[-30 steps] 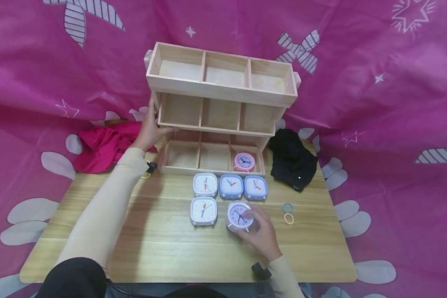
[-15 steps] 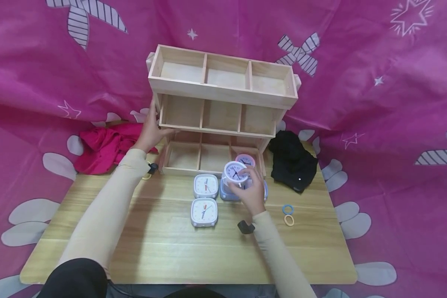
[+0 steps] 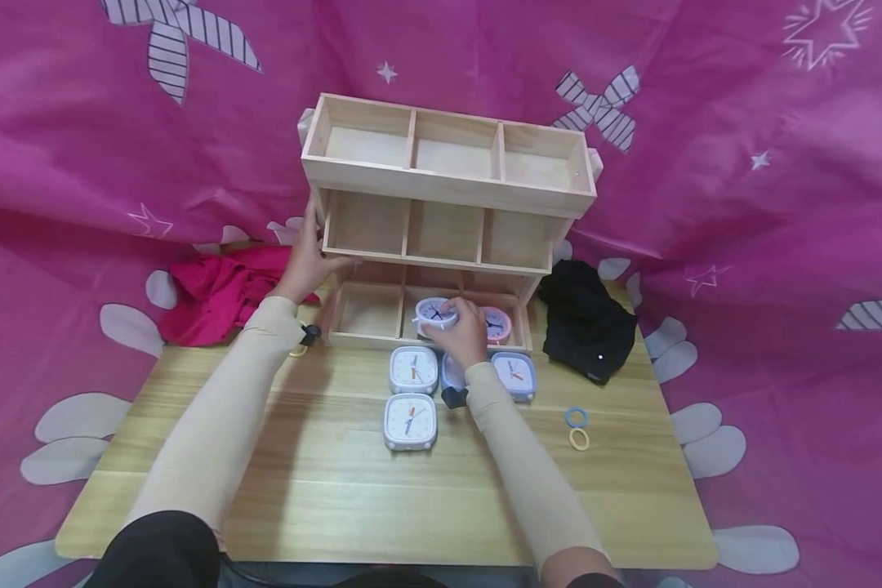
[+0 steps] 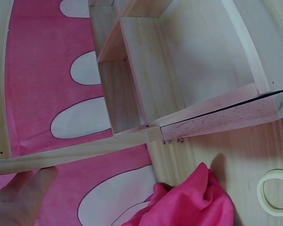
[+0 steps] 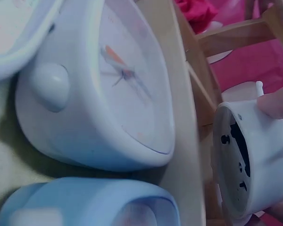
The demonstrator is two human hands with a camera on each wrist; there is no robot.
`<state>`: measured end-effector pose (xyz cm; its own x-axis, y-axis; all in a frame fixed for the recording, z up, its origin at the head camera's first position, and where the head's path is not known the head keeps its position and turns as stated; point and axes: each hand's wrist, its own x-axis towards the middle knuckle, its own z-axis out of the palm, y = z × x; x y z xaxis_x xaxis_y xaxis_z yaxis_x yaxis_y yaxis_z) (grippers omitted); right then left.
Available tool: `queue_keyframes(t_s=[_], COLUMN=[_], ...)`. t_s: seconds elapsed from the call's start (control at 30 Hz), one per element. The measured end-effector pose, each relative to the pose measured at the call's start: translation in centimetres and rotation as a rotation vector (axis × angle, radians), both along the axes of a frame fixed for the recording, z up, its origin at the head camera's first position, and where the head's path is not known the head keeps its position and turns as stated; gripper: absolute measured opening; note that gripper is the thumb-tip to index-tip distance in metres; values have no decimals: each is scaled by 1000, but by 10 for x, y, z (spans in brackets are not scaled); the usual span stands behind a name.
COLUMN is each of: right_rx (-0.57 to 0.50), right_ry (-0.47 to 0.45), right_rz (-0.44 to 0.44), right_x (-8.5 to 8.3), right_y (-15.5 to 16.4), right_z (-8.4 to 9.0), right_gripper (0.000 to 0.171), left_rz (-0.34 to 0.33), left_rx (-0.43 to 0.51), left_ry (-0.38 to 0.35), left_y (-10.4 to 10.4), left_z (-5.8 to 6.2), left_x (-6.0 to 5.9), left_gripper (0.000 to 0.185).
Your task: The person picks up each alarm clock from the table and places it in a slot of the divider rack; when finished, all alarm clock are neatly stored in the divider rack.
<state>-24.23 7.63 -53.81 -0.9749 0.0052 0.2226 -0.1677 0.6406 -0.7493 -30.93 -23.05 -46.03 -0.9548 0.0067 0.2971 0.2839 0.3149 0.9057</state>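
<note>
My right hand (image 3: 452, 320) grips a round white alarm clock (image 3: 434, 314) and holds it at the middle compartment of the bottom tier of a three-tier wooden shelf (image 3: 448, 192). The right wrist view shows the clock's back (image 5: 254, 160) with a fingertip (image 5: 279, 102) on it. A pink round clock (image 3: 496, 325) sits in the bottom right compartment. My left hand (image 3: 312, 257) holds the shelf's left side, thumb on the middle tier's front edge. In the left wrist view a finger (image 4: 26, 197) touches a wooden rail (image 4: 85, 151).
Two white square clocks (image 3: 414, 369) (image 3: 410, 421) and a blue one (image 3: 515, 374) lie on the table (image 3: 323, 490) before the shelf; another blue one is partly under my right arm. Red cloth (image 3: 220, 290) lies left, black cloth (image 3: 585, 320) right, two small rings (image 3: 576, 428) nearby.
My right hand lifted the round white clock from the table's front area and carried it forward to the bottom tier's middle compartment. The left hand stayed on the shelf.
</note>
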Motion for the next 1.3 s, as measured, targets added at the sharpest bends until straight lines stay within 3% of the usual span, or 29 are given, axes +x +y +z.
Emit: queue_keyframes(t_s=[0.37,0.57,0.67,1.03,1.17,1.3], right_rx=[210,359,384,329,286,192], right_ry=[-58,-16,-4,-62,-28,53], right_rz=[50,46,53,129,152,161], right_x=[-19,-22,-21,-16,-2,24], right_y=[-16,-18,-17,-14,-8,2], right_z=[-7,-22,-25,-19,-13,-6], right_gripper=[47,48,47,36,40,34], left_rz=[13,0,4,-5,1,1], left_rx=[-31,-18,-25,-3,-7,-22], left_ry=[11,-11,-8,16,7,16], left_y=[1,2,2,0,-2,-1], left_z=[-5,-8,-7,-4,-5,-5], left_x=[0,2,3,-1,-1,-2], left_gripper=[141,140,140,141,140,139])
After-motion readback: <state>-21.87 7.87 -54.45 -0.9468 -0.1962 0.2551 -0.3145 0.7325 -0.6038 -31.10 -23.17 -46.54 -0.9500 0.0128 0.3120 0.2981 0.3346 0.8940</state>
